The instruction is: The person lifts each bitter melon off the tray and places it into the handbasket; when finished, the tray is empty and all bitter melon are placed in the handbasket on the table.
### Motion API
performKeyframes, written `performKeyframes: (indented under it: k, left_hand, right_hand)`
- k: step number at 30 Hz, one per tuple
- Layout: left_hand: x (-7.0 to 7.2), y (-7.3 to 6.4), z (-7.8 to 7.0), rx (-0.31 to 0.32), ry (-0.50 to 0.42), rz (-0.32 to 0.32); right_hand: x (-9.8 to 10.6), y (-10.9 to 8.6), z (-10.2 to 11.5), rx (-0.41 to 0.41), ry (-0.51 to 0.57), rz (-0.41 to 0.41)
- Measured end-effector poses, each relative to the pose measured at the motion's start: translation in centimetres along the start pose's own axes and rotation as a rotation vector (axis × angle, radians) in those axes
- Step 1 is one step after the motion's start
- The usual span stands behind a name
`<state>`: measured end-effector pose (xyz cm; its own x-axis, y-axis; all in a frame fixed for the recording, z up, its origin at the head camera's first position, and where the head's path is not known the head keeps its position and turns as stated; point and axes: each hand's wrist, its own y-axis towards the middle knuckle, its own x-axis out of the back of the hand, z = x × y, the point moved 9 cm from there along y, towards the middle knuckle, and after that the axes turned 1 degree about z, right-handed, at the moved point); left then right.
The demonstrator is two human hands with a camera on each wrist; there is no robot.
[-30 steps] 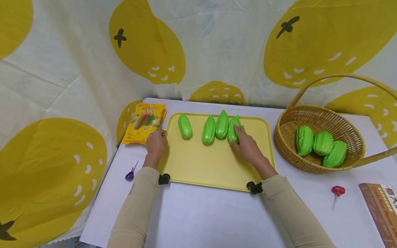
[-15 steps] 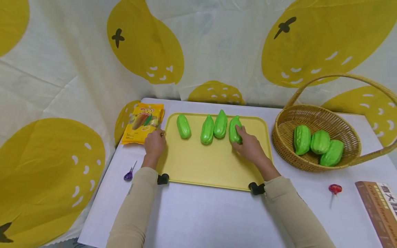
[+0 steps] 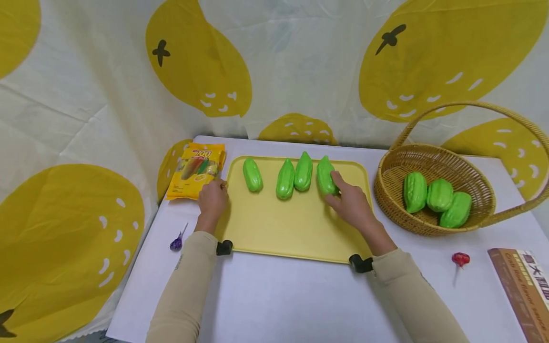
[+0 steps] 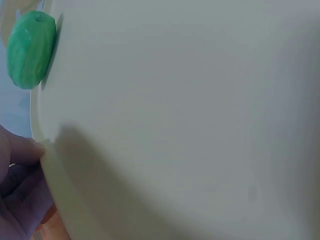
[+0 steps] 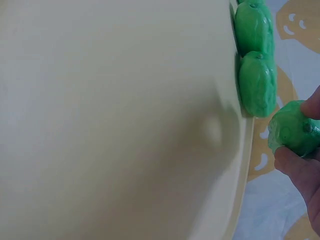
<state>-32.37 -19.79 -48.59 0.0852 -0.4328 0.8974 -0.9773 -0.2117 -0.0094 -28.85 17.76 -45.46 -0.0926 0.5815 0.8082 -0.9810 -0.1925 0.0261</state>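
While the left hand (image 3: 213, 197) pinches the yellow tray (image 3: 279, 228) by its rim, the right hand (image 3: 353, 204) grips a green gourd (image 3: 326, 175); three more gourds (image 3: 285, 180) lie on the tray.

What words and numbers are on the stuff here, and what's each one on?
"100" on the yellow bag; its smaller print is too blurred to read.
"Crab Roe flavor sauce" on the brown side of the package.
"大和", it seems, on the package's white part; the characters beside it are blurred or cut off.
The package's pale lettering is too blurred.
The yellow tray shows no writing.
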Motion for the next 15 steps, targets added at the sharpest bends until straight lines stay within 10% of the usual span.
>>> performKeyframes:
  k: [15]
  left_hand:
    - [0.1,0.0,0.0,-0.001,0.005,-0.006]
  right_hand:
    - [4.7,-2.7,0.9,0.079,0.059,-0.161]
